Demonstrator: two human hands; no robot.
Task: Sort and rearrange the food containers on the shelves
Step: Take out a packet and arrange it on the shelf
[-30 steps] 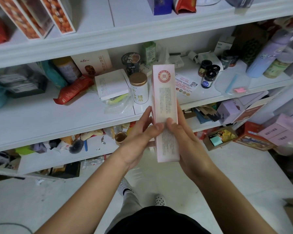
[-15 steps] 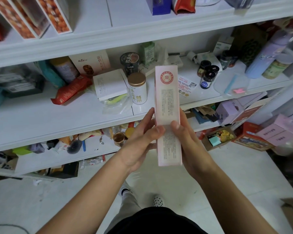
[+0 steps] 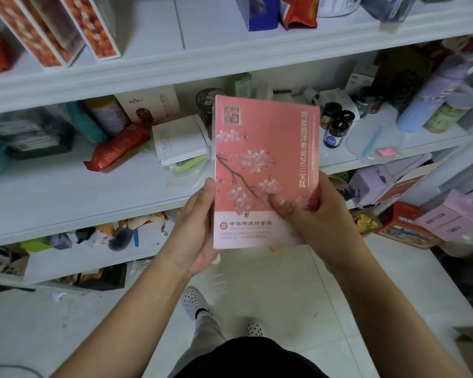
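I hold a flat pink box [image 3: 265,148] printed with blossoms upright in front of the middle shelf [image 3: 66,192], its broad front face toward me. My left hand [image 3: 197,230] grips its lower left edge, thumb along the side. My right hand [image 3: 314,216] grips the lower right, thumb pressed on the front face. The box hides the gold-lidded tin behind it. On the middle shelf lie a red snack packet [image 3: 118,150], a white box [image 3: 179,140] and small dark jars [image 3: 335,124].
The upper shelf [image 3: 230,58] carries orange-print boxes [image 3: 74,25], a blue box and a red bag. A purple bottle [image 3: 432,94] and green tin stand at the right. Lower shelves are cluttered; pink and red boxes [image 3: 410,230] sit on the floor at right.
The box has been turned in my hands from its narrow side face to its broad blossom-printed front. My thumbs shifted to the box's lower edges.
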